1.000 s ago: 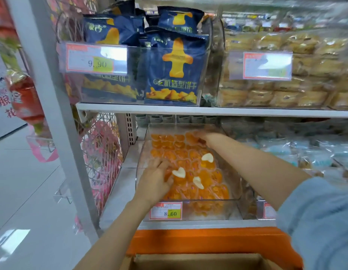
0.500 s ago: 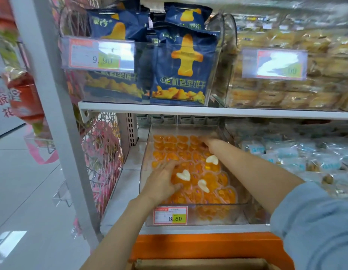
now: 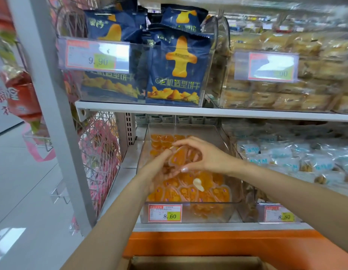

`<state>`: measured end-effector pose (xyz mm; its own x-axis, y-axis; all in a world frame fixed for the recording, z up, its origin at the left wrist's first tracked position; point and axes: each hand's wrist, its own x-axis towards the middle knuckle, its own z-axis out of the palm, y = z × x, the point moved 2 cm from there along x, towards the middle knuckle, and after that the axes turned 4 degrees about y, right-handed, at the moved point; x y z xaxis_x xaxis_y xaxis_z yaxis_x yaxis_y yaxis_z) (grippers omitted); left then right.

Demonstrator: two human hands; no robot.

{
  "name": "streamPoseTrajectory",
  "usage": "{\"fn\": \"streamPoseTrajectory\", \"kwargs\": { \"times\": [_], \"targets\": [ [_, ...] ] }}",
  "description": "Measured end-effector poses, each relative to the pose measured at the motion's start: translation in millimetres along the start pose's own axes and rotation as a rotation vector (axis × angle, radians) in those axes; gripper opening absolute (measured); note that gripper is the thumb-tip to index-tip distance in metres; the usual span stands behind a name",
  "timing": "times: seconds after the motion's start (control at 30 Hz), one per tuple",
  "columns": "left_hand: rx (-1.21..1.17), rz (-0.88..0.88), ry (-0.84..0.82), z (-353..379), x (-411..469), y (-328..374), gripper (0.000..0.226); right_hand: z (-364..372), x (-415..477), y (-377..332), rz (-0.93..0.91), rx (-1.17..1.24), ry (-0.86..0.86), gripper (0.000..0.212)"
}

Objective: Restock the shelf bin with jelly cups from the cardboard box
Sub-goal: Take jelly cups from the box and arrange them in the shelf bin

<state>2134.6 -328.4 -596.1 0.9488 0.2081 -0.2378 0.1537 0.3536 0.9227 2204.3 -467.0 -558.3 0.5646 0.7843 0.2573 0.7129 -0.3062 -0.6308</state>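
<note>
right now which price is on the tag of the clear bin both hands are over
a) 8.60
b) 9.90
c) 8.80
a: the tag on the front wall of the jelly cup bin reads 8.60.

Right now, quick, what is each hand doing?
Left hand: touching the orange jelly cup; whether it grips cannot be told.
Right hand: closed, fingers and thumb curled round that cup.

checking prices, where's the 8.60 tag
Head view, lower centre: the 8.60 tag sits on the front left of the clear jelly cup bin, left of the 8.80 tag.
</note>
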Motion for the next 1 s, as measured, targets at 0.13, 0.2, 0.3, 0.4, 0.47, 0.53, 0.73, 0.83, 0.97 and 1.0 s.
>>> {"fn": "streamPoseTrajectory", "kwargs": {
  "times": [0.13,0.2,0.3,0.4,0.47,0.53,0.73,0.83,0.97,1.0],
  "targets": [
    [-0.023,-0.090,-0.095,3.6,-1.8,-1.2,0.030,1.1,1.1,6.9,0.031,-0.035,0.187,0.032],
    [-0.024,-0.087,-0.127,4.1,-1.5,-0.8,0.038,-2.2,2.0,9.5,0.132,0.109,0.190,0.022],
    [0.000,-0.070,-0.139,5.0,-2.3,1.7,0.044,-3.4,0.3,11.7,0.266,0.321,0.175,0.016],
    [0.132,-0.039,-0.044,4.5,-1.2,-0.4,0.039,-2.7,-4.2,11.3,0.336,0.313,0.141,0.015],
    [0.299,-0.016,0.060,3.8,-0.6,-2.8,0.036,-5.4,-8.1,9.4,0.280,0.153,0.069,0.027],
    [0.483,0.007,0.123,3.1,0.0,-3.5,0.032,-7.5,-13.1,5.4,0.128,0.006,-0.029,0.060],
    [0.608,0.000,0.110,7.6,-2.0,-5.0,0.048,4.5,-22.4,0.8,-0.053,-0.260,-0.068,0.071],
    [0.624,-0.001,0.110,7.5,-0.3,-5.1,0.044,3.1,-22.2,3.2,-0.016,-0.361,-0.050,0.075],
    [0.638,0.020,0.109,7.6,3.7,-5.6,0.042,2.6,-21.9,0.4,-0.040,-0.460,-0.047,0.074],
    [0.628,0.027,0.102,7.1,4.7,-6.0,0.044,0.5,-20.2,0.0,-0.047,-0.479,-0.041,0.072]
  ]
}}
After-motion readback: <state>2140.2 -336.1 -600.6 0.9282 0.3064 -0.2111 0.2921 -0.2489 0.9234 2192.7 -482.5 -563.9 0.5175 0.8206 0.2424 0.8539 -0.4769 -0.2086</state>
